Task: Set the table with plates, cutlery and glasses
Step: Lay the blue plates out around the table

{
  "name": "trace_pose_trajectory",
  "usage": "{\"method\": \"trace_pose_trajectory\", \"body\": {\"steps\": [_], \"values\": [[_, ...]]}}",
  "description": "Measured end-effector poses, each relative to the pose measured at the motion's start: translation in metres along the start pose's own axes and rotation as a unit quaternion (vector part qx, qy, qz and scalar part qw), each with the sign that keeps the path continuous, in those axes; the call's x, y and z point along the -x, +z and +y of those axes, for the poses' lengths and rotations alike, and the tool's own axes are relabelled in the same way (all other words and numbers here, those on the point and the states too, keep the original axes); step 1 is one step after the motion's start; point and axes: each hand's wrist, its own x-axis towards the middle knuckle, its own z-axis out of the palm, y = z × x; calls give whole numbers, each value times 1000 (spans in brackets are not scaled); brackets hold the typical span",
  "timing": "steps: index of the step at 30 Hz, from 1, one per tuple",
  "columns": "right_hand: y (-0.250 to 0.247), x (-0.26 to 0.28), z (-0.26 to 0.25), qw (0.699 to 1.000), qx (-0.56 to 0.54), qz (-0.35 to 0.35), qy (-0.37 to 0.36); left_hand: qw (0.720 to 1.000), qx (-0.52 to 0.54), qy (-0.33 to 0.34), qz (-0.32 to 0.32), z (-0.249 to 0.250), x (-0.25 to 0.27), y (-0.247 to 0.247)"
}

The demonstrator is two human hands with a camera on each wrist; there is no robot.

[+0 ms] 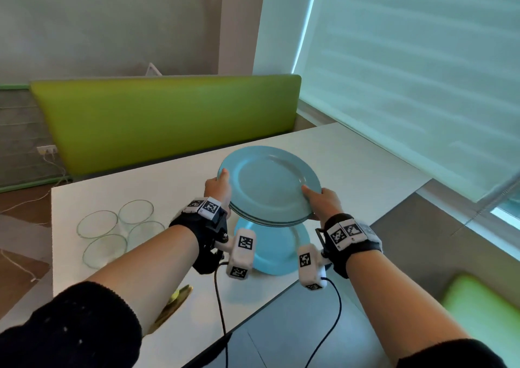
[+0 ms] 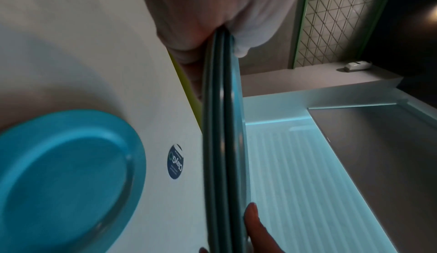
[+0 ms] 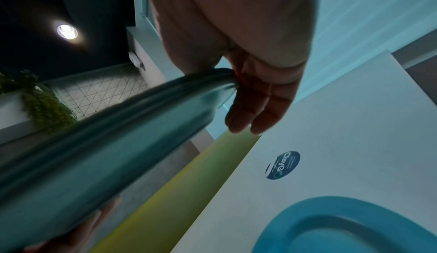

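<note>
Left hand (image 1: 218, 184) at nine o'clock, right hand (image 1: 323, 198) at four, fingers pinching the rim of a plate stack (image 1: 268, 187) held level above the surface (image 1: 351, 153), directly over the lone plate (image 1: 277, 255), free space toward twelve.

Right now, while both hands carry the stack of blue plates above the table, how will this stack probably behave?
The stack of blue plates looks rigid, probably ceramic, so likely fragile if dropped. The left wrist view shows about three rims, so it is probably heavy for its size. Its glossy surface may be slippery, and the left hand and right hand grip only opposite rims, so tilting could let the plates slide.
</note>
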Motion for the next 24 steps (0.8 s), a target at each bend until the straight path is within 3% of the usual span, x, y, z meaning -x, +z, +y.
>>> {"method": "trace_pose_trajectory", "body": {"steps": [4,13,19,24], "values": [[-20,-28,6,997,-24,67,-13,1000,4,-15,-24,1,-5,34],[-64,-125,10,997,-63,34,39,997,-77,-17,-18,5,-35,113],[-93,-181,28,995,-73,11,65,993,-109,14,32,-2,-59,151],[-121,-215,57,992,-79,46,83,990,-102,19,101,-14,-76,158]]}}
